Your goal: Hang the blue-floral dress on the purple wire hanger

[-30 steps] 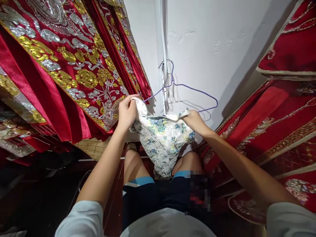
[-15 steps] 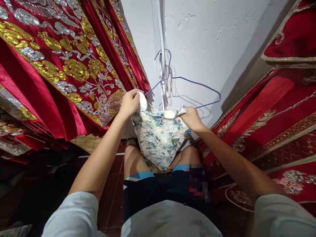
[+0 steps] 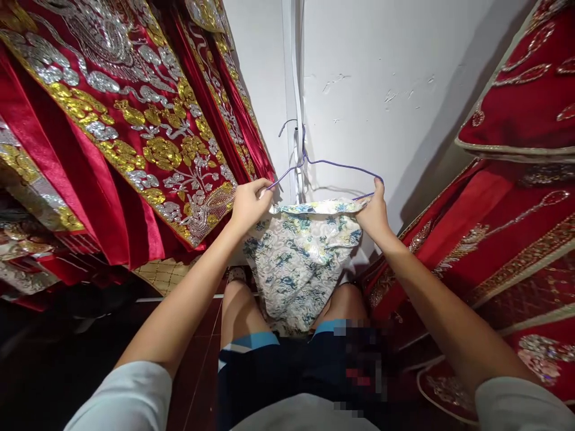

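Note:
A floral garment (image 3: 305,257), white with blue and yellow print, hangs down in front of my knees; its exact kind is unclear. A purple wire clothes hanger (image 3: 341,166) is above it, hook at the top near a white upright strip. My left hand (image 3: 251,205) is closed round the garment's upper left corner and the hanger's left arm. At the upper right corner, my right hand (image 3: 374,212) pinches the cloth, its thumb up against the hanger's right end. The garment's top edge stretches between both hands. The hanger's lower left part is hidden by hand and cloth.
Red garments (image 3: 148,120) with gold and silver embroidery hang close on the left. More red embroidered garments (image 3: 516,209) hang on the right. A white wall (image 3: 359,78) with chipped marks stands ahead. Dark red floor tiles (image 3: 197,371) show below.
My right hand has moved right and now touches the hanger's right end. The garment's top edge is pulled straighter and wider. Hanger and hands sit slightly lower in the view.

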The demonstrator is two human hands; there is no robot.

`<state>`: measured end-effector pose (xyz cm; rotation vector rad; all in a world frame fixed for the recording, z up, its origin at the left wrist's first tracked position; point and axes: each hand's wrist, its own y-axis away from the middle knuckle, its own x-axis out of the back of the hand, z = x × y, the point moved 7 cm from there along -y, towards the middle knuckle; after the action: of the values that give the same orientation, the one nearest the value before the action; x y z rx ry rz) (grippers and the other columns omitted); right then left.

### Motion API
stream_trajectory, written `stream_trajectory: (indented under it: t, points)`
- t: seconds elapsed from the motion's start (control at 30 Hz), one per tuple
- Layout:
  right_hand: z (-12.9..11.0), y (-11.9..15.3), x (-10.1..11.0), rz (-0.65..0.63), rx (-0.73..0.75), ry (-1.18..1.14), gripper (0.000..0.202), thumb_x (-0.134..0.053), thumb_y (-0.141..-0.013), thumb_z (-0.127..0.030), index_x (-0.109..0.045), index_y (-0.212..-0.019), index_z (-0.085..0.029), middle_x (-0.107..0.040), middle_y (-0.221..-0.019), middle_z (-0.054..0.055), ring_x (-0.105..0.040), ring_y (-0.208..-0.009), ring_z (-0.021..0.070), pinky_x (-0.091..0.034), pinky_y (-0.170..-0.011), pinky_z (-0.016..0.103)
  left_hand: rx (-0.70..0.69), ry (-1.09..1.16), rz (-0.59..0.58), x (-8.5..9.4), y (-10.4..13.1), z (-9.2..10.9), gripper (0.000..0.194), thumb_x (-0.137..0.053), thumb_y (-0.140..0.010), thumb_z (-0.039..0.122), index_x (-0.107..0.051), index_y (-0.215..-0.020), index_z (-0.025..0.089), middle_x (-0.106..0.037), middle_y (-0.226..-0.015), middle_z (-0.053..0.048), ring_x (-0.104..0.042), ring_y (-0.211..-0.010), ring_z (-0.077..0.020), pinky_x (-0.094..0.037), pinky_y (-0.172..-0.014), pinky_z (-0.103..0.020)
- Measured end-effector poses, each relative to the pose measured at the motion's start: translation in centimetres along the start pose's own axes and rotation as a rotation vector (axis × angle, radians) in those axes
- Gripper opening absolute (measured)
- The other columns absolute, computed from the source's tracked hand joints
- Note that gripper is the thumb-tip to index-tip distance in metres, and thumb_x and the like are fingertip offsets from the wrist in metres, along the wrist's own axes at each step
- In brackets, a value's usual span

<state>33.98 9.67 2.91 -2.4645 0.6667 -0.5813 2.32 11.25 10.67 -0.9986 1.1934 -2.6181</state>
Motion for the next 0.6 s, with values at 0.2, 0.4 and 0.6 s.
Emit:
stream_trajectory:
  t: [0.2,0.4,0.6]
  points:
    - [1.2,-1.6,1.9,0.104,-0.04,0.031,0.088,-0.07,-0.07,-0.03,-0.031,-0.147,-0.012,-0.069,-0.078,0.005,-0.064,-0.074,0.0261,-0.051,-0.079,0.042,0.008,-0.069,-0.003,0.0,0.5,-0.1,0.025,-0.051,-0.085,0.026,-0.073,-0.078,0.017,-0.059,-0.06,0.0,-0.048,-0.056,-0.0156,-0.036,-0.059,-0.029]
    - [2.8,-2.5,3.1,-0.038,-0.075,0.031,0.056,-0.065,-0.064,-0.032,-0.071,-0.114,-0.007,-0.071,-0.073,0.01,-0.064,-0.069,0.0274,-0.051,-0.068,0.041,0.039,-0.212,0.011,1.3,0.9,-0.9,0.022,-0.053,-0.088,0.031,-0.071,-0.085,0.019,-0.064,-0.067,-0.002,-0.053,-0.062,-0.0182,-0.036,-0.062,-0.029]
    - [3.0,-1.5,4.9,-0.35,-0.194,-0.165,0.026,-0.079,-0.057,-0.042,-0.074,-0.068,-0.019,-0.071,-0.063,0.005,-0.065,-0.059,0.0234,-0.049,-0.057,0.034,0.17,-0.14,0.024,3.4,1.6,-4.9,0.031,-0.053,-0.091,0.04,-0.064,-0.109,0.018,-0.067,-0.093,-0.007,-0.058,-0.083,-0.0222,-0.041,-0.075,-0.032]
